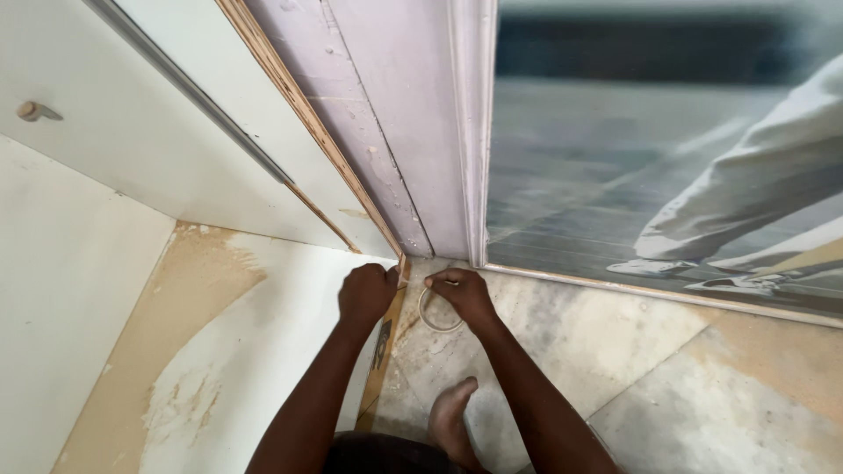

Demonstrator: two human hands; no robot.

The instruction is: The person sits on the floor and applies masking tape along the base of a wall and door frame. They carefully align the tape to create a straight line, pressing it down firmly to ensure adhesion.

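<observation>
This looks like a room in a home under fit-out or repair, seen from floor level. The floor (667,369) is pale marble-like stone tile with visible joints, smeared with tan dust. Raw plywood edges (299,105) show along a white laminated panel (132,123) with a small round knob (29,111), like cabinet or wardrobe work not yet finished. A white-painted frame (470,132) carries drips and splashes. Beside it stands a large glossy picture panel (659,167). A bare foot (452,412) rests on the tile, as indoors at a house.
</observation>
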